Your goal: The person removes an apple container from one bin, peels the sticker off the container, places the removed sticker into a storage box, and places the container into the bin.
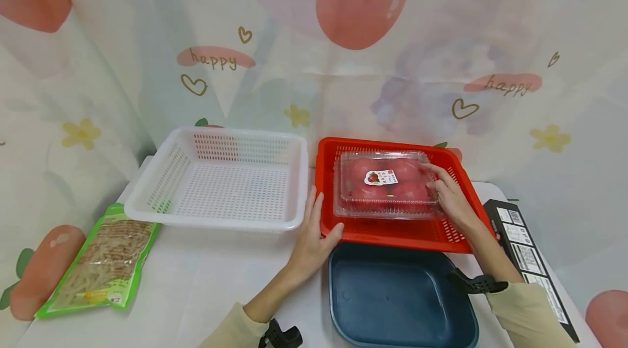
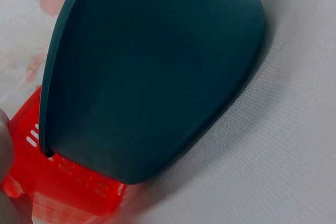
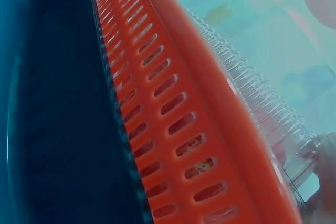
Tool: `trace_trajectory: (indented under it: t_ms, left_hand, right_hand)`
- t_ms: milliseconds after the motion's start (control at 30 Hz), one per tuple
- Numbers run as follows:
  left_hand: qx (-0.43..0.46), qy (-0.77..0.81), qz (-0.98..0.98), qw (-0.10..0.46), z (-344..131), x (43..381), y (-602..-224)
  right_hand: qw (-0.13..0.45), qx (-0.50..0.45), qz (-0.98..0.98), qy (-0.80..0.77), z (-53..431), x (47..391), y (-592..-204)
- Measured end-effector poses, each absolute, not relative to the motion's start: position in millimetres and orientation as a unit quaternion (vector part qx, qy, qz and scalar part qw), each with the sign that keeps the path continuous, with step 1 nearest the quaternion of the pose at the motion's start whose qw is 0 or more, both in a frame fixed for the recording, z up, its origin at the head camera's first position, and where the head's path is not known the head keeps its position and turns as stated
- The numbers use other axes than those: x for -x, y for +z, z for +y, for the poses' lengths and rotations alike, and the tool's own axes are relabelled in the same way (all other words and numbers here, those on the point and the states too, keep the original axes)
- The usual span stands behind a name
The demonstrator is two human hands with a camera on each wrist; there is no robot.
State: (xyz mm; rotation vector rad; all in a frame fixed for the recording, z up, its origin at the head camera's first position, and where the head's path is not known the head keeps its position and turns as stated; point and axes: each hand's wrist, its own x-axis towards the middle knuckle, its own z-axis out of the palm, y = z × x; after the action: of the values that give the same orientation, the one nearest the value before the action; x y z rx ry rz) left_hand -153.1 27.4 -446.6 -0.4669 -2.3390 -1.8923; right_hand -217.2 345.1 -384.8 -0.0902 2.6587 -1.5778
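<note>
A clear plastic box of round red fruit with a white label lies inside the red basket. My right hand grips the box at its right end, fingers on the lid's edge and thumb lower down. In the right wrist view the ridged edge of the box shows above the basket rim, with part of the hand at the right edge. My left hand lies along the basket's left side, fingers extended and thumb spread toward the front rim. Only fingertips of it appear in the left wrist view.
A dark blue basin stands in front of the red basket. To the left is a white perforated basket, with a green-edged food bag beside it. A black box with white labels lies at the right, and a printed curtain hangs behind.
</note>
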Motion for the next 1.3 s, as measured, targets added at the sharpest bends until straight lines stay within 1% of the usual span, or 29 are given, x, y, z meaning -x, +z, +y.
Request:
trace_trajectory:
  t_ms: [567, 800, 1300]
  left_hand:
    - [0.154, -0.62, -0.767, 0.053, 30, 154, -449]
    - [0.15, -0.619, -0.769, 0.046, 30, 154, -448]
    - [0.144, -0.624, -0.767, 0.037, 28, 155, -447]
  right_hand:
    - [0.028, 0.001, 0.833, -0.552, 353, 216, -383]
    - [0.017, 0.006, 0.822, -0.57, 359, 213, -382]
    - [0.048, 0.001, 0.795, -0.604, 369, 199, -372]
